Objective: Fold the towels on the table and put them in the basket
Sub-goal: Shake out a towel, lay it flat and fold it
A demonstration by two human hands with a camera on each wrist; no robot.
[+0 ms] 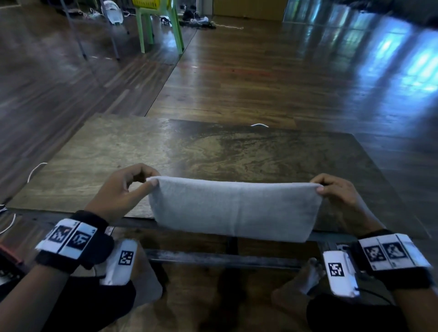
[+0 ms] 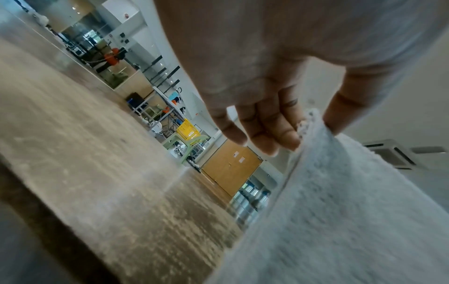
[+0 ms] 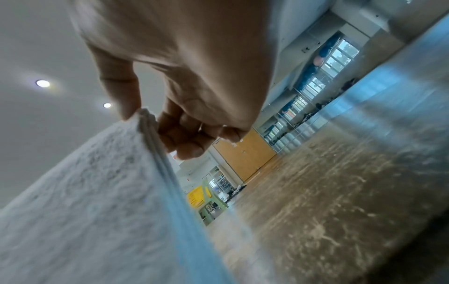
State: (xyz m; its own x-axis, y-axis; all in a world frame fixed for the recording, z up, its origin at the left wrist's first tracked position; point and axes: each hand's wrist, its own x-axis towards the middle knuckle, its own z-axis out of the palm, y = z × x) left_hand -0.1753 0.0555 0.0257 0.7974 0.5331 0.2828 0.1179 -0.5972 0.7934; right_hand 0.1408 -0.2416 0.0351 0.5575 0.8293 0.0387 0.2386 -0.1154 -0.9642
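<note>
You are holding one grey towel (image 1: 234,208) stretched between your two hands, its top edge level and its body hanging down over the near edge of the wooden table (image 1: 213,147). Your left hand (image 1: 123,189) is pinching the towel's upper left corner between thumb and fingers; your right hand (image 1: 336,189) is pinching the upper right corner the same way. In the right wrist view the pinched edge is showing several stacked layers, so the towel is already doubled.

The tabletop beyond the towel is showing only its worn, stained wood. One yellow basket (image 1: 151,2) is sitting on one pale green chair (image 1: 161,30), well away across the glossy wooden floor (image 1: 260,71); the table and a broad stretch of floor are lying between you and it. The basket is also showing small in both wrist views. White cables (image 1: 35,170) are trailing on the floor to the left of the table. Each of your wrists is wearing a black band with printed markers (image 1: 71,239).
</note>
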